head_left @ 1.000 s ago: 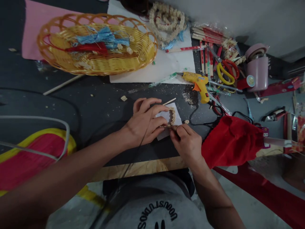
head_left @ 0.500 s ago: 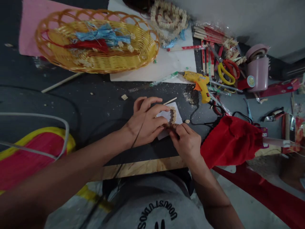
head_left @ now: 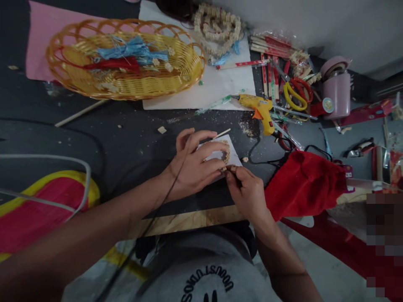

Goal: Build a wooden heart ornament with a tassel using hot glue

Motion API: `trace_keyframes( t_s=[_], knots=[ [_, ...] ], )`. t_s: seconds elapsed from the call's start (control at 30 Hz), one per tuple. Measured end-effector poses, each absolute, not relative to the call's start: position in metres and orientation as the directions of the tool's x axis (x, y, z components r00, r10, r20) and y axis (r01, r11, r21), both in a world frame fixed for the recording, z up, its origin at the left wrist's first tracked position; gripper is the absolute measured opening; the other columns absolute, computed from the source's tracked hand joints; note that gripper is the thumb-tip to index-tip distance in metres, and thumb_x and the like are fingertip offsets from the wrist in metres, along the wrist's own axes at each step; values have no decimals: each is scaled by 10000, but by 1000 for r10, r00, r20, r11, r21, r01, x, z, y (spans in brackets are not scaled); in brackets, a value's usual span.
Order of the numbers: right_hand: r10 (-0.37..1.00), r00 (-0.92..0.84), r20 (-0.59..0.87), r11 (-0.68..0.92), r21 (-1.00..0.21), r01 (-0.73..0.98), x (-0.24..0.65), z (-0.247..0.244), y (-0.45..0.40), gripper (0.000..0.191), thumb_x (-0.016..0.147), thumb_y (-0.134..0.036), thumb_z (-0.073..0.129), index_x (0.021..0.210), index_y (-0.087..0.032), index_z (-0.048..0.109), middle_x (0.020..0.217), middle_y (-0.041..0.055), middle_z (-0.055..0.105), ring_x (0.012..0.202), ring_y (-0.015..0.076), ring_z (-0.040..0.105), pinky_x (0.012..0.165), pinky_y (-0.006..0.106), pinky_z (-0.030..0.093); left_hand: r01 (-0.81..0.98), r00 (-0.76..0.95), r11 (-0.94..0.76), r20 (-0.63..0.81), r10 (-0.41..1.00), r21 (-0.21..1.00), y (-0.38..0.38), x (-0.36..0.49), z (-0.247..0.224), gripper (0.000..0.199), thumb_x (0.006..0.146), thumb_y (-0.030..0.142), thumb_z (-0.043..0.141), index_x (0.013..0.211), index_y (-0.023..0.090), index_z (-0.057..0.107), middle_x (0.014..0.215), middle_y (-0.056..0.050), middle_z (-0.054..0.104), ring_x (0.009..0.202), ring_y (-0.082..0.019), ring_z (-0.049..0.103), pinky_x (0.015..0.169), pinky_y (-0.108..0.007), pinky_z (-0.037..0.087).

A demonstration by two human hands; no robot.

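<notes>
A curved string of small pale beads (head_left: 227, 152) lies on a white paper square (head_left: 234, 157) near the table's front edge. My left hand (head_left: 197, 161) rests over the paper's left part, its fingers spread across the beads. Just right of it, my right hand (head_left: 245, 184) has thumb and forefinger pinched at the near end of the beads; what sits between them is too small to make out. The fingertips of both hands nearly meet there. A thin pale stick (head_left: 223, 133) lies at the paper's far edge.
A yellow wicker basket (head_left: 151, 86) holds blue and red tassels. Behind the paper are a yellow glue gun (head_left: 260, 110), scissors (head_left: 294, 96) and wrapped chopsticks (head_left: 270, 77). A red cloth (head_left: 305, 184) lies at the right, a pink container (head_left: 336, 94) beyond it.
My left hand's fingers have shifted slightly over the beads, and my right fingertips have come a little away from the string. The whole view has moved slightly.
</notes>
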State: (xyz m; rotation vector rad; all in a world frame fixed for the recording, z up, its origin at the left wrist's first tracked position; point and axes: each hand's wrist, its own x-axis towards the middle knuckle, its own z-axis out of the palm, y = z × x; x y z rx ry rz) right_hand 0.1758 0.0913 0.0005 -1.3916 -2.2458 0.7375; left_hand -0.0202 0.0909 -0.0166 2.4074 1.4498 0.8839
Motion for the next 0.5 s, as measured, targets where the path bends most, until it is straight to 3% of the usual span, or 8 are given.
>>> trace_keyframes(
  t_s=[0.2,0.37,0.5],
  knots=[
    [913,-406,35,318,-686,655,177,0,90,205,958,-241,493,856,-203,666,885,61,751,817,160,714,739,243,555,756,340,-490,379,861,434,90,-16,-12,82,901,304,638,893,297,720,1247,11,676,1303,-299,463,1118,-556,237],
    [910,-414,-34,264,-721,640,180,3,87,166,933,-267,564,841,-198,683,807,28,741,737,148,704,666,219,527,741,340,-509,409,847,437,92,-18,-14,96,918,303,622,908,325,715,1235,26,676,1303,-288,454,1108,-555,257],
    [908,-408,-95,230,-700,676,186,3,85,127,910,-229,580,869,-203,698,818,13,748,732,137,703,667,213,507,736,345,-484,353,870,474,94,-20,-17,135,929,303,593,926,320,727,1274,17,653,1320,-301,427,1108,-574,256]
  ],
)
